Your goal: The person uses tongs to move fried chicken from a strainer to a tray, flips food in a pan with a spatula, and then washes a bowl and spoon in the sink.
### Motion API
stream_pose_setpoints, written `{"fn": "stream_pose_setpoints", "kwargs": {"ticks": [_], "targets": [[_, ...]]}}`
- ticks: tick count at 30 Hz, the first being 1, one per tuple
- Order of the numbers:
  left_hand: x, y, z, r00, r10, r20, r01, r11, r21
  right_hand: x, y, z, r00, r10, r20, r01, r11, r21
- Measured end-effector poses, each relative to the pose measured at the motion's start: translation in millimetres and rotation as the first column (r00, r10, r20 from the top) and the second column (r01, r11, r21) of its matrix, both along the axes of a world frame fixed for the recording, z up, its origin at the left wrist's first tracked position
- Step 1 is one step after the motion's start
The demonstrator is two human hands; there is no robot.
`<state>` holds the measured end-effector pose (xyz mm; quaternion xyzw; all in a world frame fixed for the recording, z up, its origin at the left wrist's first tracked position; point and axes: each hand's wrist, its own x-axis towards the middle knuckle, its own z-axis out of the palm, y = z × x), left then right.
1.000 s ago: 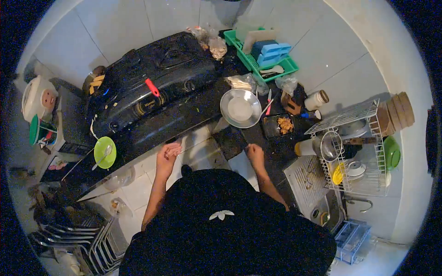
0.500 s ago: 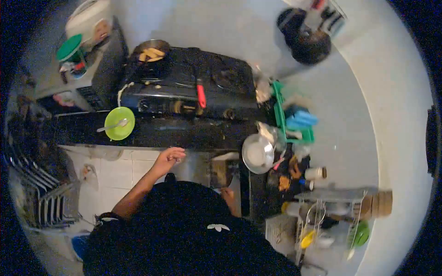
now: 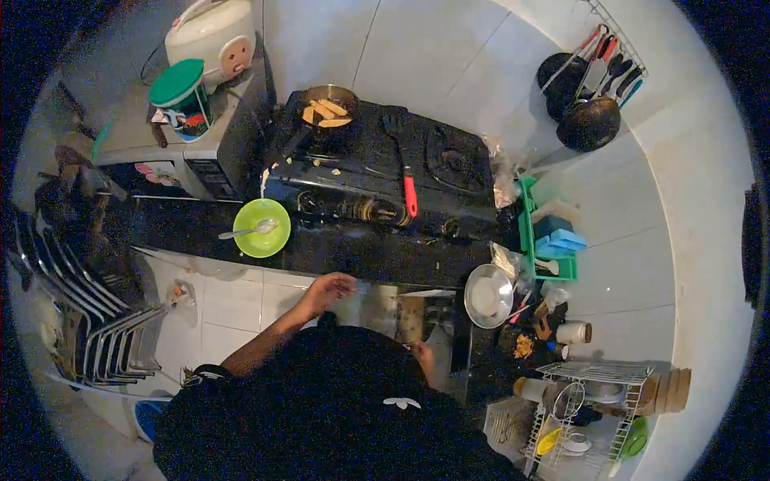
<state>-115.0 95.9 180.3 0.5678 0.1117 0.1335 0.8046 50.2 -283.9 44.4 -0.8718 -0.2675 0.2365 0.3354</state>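
The view has swung to the black stove [image 3: 377,172]; now the round metal pan [image 3: 341,94] with yellow food sticks [image 3: 335,123] in it is in plain sight, on the stove's back left; the left hand [image 3: 330,293] is by the edge of the black bench [image 3: 361,260], its fingers bent a bit and holding nothing; the right hand [image 3: 423,358] is partly hidden, so I can't tell its grip; the bright green bowl [image 3: 255,246] with a metal spoon [image 3: 265,227] sits on the bench; the black turner with a red handle [image 3: 411,196] lies on the stove.
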Motion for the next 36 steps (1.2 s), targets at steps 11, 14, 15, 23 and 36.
{"fn": "stream_pose_setpoints", "kwargs": {"ticks": [11, 14, 15, 23, 36], "targets": [[-4, 18, 12, 0.997, 0.036, -0.063, -0.036, 0.999, 0.003, 51, 138, 191, 0.989, -0.01, 0.144, -0.018, 0.982, 0.19], [-8, 25, 24, 0.988, 0.07, -0.14, -0.064, 0.997, 0.049, 76, 199, 234, 0.854, 0.07, 0.516, -0.202, 0.958, 0.204], [-9, 27, 22, 0.986, 0.071, -0.153, -0.063, 0.996, 0.062, 83, 222, 252, 0.854, 0.073, 0.515, -0.213, 0.953, 0.218], [9, 37, 39, 0.956, 0.182, -0.23, -0.159, 0.981, 0.114, 136, 339, 258, 0.786, -0.02, 0.617, -0.233, 0.916, 0.327], [-9, 71, 45, 0.952, 0.248, -0.178, -0.23, 0.967, 0.112, 151, 378, 280, 0.92, 0.048, 0.388, -0.051, 0.999, -0.002]]}}
